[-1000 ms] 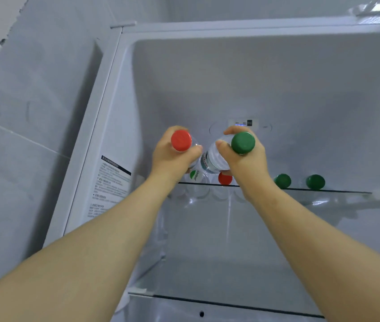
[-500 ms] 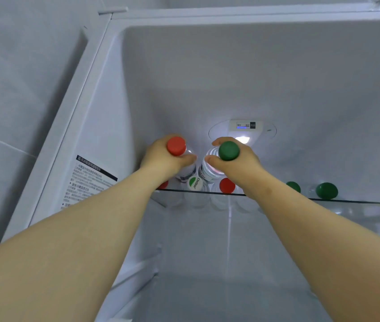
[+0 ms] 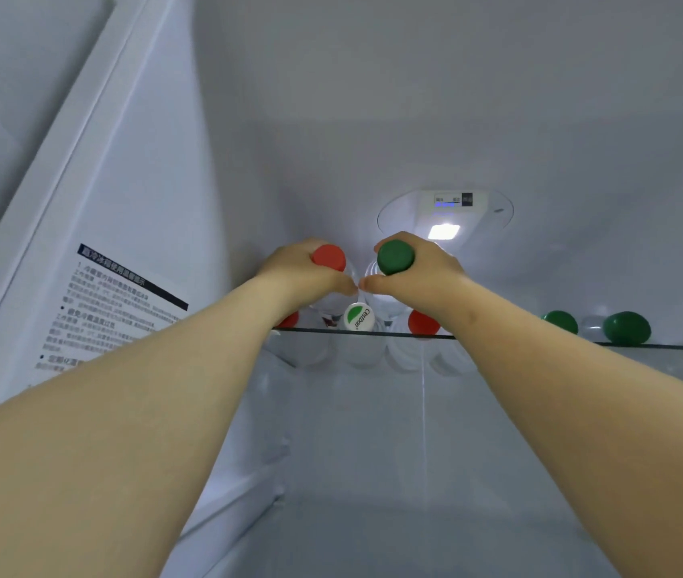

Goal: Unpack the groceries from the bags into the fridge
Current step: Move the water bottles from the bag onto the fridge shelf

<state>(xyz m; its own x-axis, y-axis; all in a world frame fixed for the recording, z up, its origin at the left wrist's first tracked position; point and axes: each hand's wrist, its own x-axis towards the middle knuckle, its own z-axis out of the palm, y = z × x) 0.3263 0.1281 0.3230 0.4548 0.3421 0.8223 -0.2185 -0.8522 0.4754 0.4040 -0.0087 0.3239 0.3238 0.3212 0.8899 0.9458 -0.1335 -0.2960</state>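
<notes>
Both arms reach up into the open fridge, over the glass shelf [image 3: 665,347]. My left hand [image 3: 298,273] grips a clear bottle with a red cap [image 3: 328,257]. My right hand [image 3: 423,275] grips a clear bottle with a green cap [image 3: 395,257]. The two bottles are side by side above the back left of the shelf, their bodies mostly hidden by my fingers. I cannot tell if their bases touch the shelf. Below them stand other bottles: a white and green cap [image 3: 359,317], a red cap [image 3: 423,322] and another red cap [image 3: 289,319].
Two more green-capped bottles [image 3: 626,327] stand on the shelf's right part. The fridge light and control panel [image 3: 444,219] glow on the back wall. A printed label [image 3: 110,302] is on the left inner wall. Under the shelf lies an open compartment.
Both hands have pushed the two bottles deeper into the fridge, over the shelf's back left. The camera has moved closer and tilted up.
</notes>
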